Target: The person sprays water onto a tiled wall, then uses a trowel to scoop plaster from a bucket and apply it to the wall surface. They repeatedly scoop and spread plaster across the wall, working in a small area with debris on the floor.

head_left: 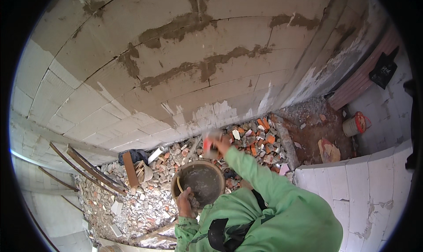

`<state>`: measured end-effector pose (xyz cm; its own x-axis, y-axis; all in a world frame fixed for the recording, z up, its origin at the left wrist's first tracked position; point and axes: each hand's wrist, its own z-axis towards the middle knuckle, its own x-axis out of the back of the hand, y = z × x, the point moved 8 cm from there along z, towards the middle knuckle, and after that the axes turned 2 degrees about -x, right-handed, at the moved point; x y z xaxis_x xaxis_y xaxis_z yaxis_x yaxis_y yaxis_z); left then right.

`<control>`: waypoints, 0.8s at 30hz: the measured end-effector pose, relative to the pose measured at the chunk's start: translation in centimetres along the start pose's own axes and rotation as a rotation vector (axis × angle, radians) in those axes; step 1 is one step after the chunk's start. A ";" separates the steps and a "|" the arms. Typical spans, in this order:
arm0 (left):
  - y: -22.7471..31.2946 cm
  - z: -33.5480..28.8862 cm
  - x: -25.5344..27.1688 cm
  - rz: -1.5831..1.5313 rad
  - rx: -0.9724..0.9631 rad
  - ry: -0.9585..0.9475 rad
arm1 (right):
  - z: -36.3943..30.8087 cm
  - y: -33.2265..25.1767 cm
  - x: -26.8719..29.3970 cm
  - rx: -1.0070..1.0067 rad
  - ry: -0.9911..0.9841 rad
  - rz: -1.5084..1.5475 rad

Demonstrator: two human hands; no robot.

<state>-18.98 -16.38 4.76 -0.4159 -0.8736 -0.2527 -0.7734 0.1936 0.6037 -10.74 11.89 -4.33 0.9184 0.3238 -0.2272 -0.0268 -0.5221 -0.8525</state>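
Note:
A round bucket (220, 181) with greyish, watery contents is in front of me over the rubble. My left hand (185, 202) is closed on its near left rim, beside a curved pale yellow strip (179, 184) that may be the handle. Beyond the bucket's far right side, my right hand (224, 143) grips a small red and whitish thing (208, 143), smeared by motion; it looks like a cup, though I cannot be sure. A faint pale streak shows to its left. Behind it rises the block wall (176, 84), with wide damp, darker patches and mortar smears.
Broken brick and stone rubble (145, 203) covers the ground. On the left lie a wooden board (130, 169), a white pipe piece (156, 154) and long curved strips (90, 168). A low block wall (339, 181) stands on the right, with a paint bucket (354, 126) beyond it.

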 end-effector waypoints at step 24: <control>-0.7 -1.8 -2.8 0.160 0.003 -0.145 | -9.8 22.1 -8.7 0.775 -1.001 -2.035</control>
<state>-16.41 -14.85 6.36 -0.5975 -0.7585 -0.2603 -0.6935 0.3258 0.6425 -15.51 -10.20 -16.62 -0.4108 0.0910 0.9072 -0.0041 0.9948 -0.1017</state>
